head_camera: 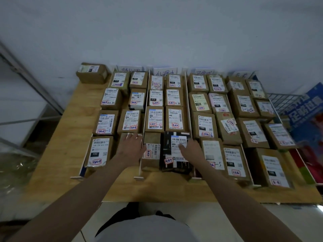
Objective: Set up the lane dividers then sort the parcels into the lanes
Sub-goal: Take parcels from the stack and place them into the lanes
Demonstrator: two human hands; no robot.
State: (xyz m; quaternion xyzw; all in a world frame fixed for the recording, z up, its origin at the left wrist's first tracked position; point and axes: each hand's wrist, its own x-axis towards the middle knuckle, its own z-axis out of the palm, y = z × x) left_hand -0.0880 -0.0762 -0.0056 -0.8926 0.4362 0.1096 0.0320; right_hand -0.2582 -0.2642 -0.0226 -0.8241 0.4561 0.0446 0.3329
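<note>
A wooden table carries several labelled cardboard parcels laid in lanes between thin white dividers. My left hand lies flat with straight fingers on a brown parcel at the front of the left lane. My right hand rests flat on the right side of a black parcel in the second lane. Between my hands sits a small brown parcel with a side label. Another divider bounds the second lane on the right.
One loose parcel sits at the table's far left corner, outside the lanes. Handwritten paper signs stand against the wall behind the lanes. A wire basket with a blue printed box stands to the right. Metal shelving is on the left.
</note>
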